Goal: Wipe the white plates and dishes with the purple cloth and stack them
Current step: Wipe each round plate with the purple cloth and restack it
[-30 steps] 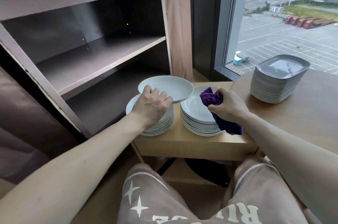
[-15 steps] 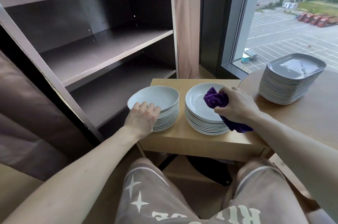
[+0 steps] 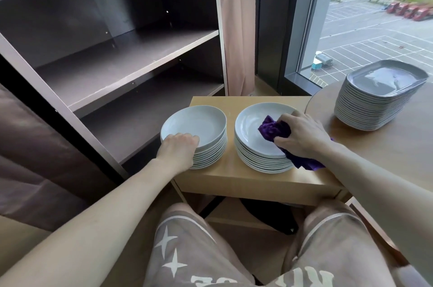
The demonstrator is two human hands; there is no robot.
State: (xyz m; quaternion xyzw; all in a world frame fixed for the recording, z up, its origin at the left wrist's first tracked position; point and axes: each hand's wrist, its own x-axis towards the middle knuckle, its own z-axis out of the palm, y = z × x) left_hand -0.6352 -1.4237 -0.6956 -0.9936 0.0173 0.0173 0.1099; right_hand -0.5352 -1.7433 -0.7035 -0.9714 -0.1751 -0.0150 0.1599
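A dark brown open shelving unit [image 3: 131,57] fills the left of the room, its boards bare. To the right is a tall window [image 3: 375,28] that looks onto a marked car park, and a beige curtain [image 3: 236,28] hangs between the two.

A round light-wood table [image 3: 386,153] sits at the right edge and carries a tall stack of grey rounded-rectangular dishes [image 3: 375,103]. Just beside it, in front of the person's knees, stands a lower square light-wood side table [image 3: 234,179].

Two stacks of round white plates stand side by side on this side table, close but apart. The left stack [image 3: 208,148] is the shorter and the right stack [image 3: 255,157] the taller.

The right hand [image 3: 302,134] is clenched round a crumpled purple cloth [image 3: 274,129] and presses it into the top plate of the right stack, with the cloth's loose end trailing over the near rim. The left hand [image 3: 178,150] lies on the near rim of the left stack's top plate with its fingers bent over the edge. Whether it grips or merely rests there cannot be told.
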